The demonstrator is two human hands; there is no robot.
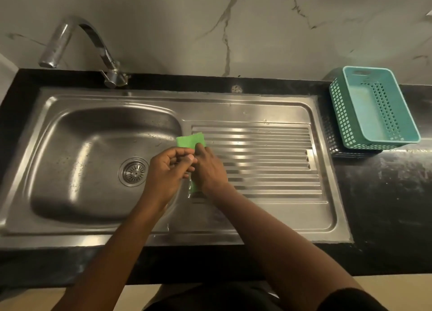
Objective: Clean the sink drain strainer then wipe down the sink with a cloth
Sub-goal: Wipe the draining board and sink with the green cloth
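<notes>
A steel sink [70, 128] fills the left half of the view, with a round drain strainer [134, 171] seated in its floor. A green cloth [190, 140] lies on the rim between the basin and the ribbed drainboard [268, 165]. My right hand [208, 170] covers most of the cloth and holds it, fingers on its top. My left hand [167, 168] hovers beside it over the basin's right edge, fingers curled and pinching the cloth's near edge. Part of the cloth is hidden under both hands.
A chrome tap [77, 46] arches over the basin from the back left. A teal perforated basket [374, 109] sits on the black countertop [385, 193] at the right. A marble wall rises behind.
</notes>
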